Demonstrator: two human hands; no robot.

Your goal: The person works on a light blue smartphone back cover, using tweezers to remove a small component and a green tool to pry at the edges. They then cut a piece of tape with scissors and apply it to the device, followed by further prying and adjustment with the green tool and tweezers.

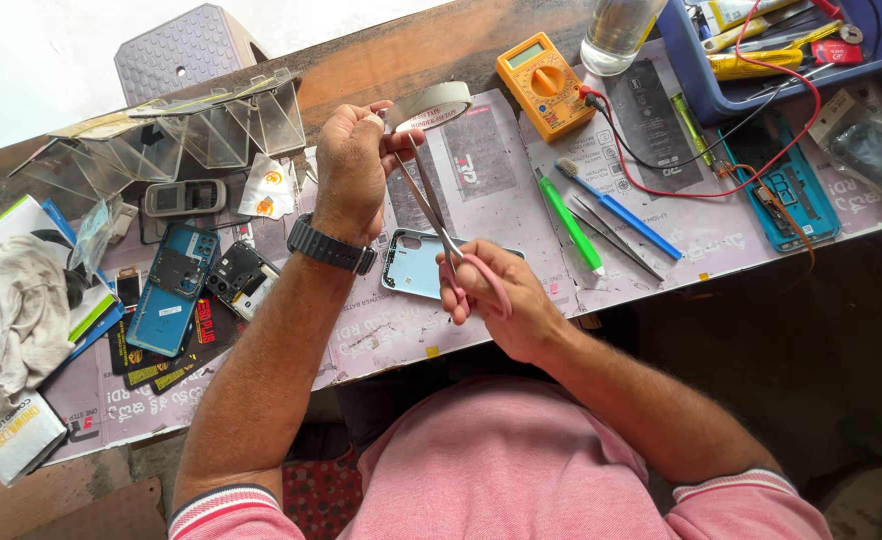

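One roll of tape (pixel 429 104), one pair of scissors (pixel 443 232), one yellow multimeter (pixel 544 84), two tweezers (pixel 611 238)

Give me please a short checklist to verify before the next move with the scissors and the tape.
1. Left hand holds the roll of tape raised above the table: ok.
2. Right hand has fingers in the pink handles of the scissors: ok.
3. Scissor blades point up toward the tape: ok.
4. Blades already on a pulled strip of tape: cannot tell, the strip is too thin to see.
5. Left fingers away from the blade tips: cannot tell, they are close together.
6. Light blue phone back cover lies flat on the table under the hands: ok.
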